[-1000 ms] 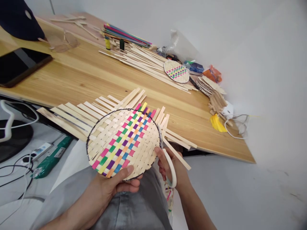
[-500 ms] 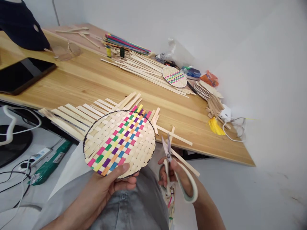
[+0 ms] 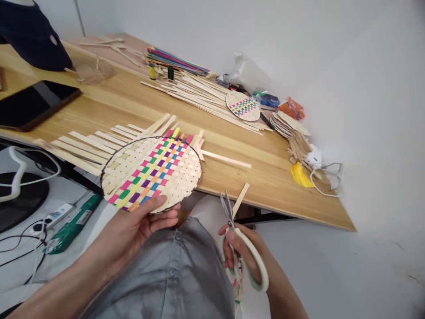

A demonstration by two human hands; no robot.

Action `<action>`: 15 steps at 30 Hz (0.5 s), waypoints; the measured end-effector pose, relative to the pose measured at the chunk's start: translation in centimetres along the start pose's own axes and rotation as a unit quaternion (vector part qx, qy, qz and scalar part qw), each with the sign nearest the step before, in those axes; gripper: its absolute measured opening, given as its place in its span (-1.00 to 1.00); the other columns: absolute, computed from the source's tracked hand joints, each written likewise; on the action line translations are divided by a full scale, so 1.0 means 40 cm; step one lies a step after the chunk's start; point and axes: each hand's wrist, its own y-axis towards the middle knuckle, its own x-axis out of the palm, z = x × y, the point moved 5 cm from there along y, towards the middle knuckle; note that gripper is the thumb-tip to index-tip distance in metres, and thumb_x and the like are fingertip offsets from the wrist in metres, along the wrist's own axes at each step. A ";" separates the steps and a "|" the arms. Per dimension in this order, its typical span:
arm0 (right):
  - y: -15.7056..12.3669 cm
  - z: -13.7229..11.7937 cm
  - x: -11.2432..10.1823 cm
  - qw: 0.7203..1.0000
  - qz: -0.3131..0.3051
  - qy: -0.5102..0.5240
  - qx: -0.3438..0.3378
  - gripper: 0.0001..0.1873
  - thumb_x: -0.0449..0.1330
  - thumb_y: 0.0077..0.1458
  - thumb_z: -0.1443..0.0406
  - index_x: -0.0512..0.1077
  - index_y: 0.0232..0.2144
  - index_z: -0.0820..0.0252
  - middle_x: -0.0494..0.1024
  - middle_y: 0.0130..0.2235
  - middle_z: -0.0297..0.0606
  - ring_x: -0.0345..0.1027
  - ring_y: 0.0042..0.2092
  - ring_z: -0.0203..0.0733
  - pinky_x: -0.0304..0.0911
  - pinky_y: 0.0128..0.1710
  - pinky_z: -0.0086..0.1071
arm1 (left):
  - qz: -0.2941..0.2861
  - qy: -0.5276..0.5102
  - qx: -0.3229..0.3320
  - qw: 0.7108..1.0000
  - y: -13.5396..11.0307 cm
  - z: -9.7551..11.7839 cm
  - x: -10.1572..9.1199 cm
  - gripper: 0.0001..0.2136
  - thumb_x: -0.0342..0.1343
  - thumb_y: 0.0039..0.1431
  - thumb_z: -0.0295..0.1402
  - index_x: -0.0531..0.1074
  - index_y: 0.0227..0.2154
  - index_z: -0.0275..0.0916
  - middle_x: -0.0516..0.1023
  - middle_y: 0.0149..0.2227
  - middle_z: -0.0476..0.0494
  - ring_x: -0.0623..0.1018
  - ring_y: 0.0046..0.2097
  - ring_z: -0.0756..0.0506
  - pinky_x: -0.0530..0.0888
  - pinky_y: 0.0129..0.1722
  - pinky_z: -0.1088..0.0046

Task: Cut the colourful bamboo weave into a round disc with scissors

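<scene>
My left hand (image 3: 146,221) grips the lower edge of an oval woven panel (image 3: 151,175), thumb on top and fingers beneath. The panel is pale plaited strips with a coloured checked band and a black outline. Uncut strip ends (image 3: 84,146) stick out past its far and left sides. In my right hand (image 3: 244,248) is a pair of scissors (image 3: 229,221) with pale handles, blades slightly apart and pointing away from me. Beside the blades a short pale strip (image 3: 241,199) stands at a slant; whether my fingers hold it is hidden.
On the wooden table (image 3: 212,119) lie loose pale strips (image 3: 199,95), coloured strips (image 3: 175,60), a smaller woven oval (image 3: 243,106) and a dark tablet (image 3: 36,104). Yellow fibre (image 3: 300,175) is near the right end. Scraps lie below my right hand; cables (image 3: 36,241) are at lower left.
The woven panel and my left hand have moved up and left, away from the scissors. One long pale strip near my right hand has gone from view. The scissors have shifted slightly down.
</scene>
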 end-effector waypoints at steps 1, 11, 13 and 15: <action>0.004 0.001 -0.011 1.000 0.017 0.017 -0.008 -0.48 0.26 0.04 -0.12 0.47 -0.26 0.22 0.35 -0.61 -0.45 0.17 -0.62 -0.34 0.36 -0.49 -0.34 | 0.002 -0.005 0.009 1.000 0.007 0.008 -0.003 -0.88 0.17 0.16 -0.58 0.56 -0.26 -0.39 0.70 -0.39 -0.23 0.67 -0.47 -0.10 0.68 -0.46 0.47; -0.006 -0.021 -0.090 0.969 0.143 0.130 -0.157 -0.37 0.22 0.08 -0.11 0.34 0.08 0.10 0.42 -0.59 -0.44 0.29 -0.57 -0.24 0.44 -0.33 -0.19 | -0.035 -0.001 0.022 0.999 0.035 0.005 -0.015 -0.88 0.22 0.14 -0.53 0.57 -0.24 -0.36 0.71 -0.36 -0.22 0.68 -0.41 -0.10 0.69 -0.37 0.43; -0.006 -0.016 -0.076 0.977 0.146 0.069 -0.143 -0.38 0.25 0.10 -0.04 0.33 0.10 0.15 0.40 -0.61 -0.45 0.27 -0.57 -0.26 0.42 -0.33 -0.21 | -0.044 0.003 0.021 0.999 0.036 0.003 -0.012 -0.88 0.24 0.14 -0.48 0.58 -0.24 -0.36 0.71 -0.35 -0.23 0.68 -0.40 -0.11 0.69 -0.36 0.42; -0.008 -0.008 -0.072 0.980 0.159 -0.003 -0.120 -0.41 0.25 0.11 -0.01 0.37 0.08 0.20 0.40 -0.60 -0.43 0.28 -0.55 -0.25 0.41 -0.32 -0.23 | -0.075 0.018 0.025 0.997 0.035 0.001 -0.010 -0.84 0.27 0.12 -0.40 0.59 -0.24 -0.35 0.72 -0.31 -0.27 0.69 -0.35 -0.15 0.69 -0.32 0.37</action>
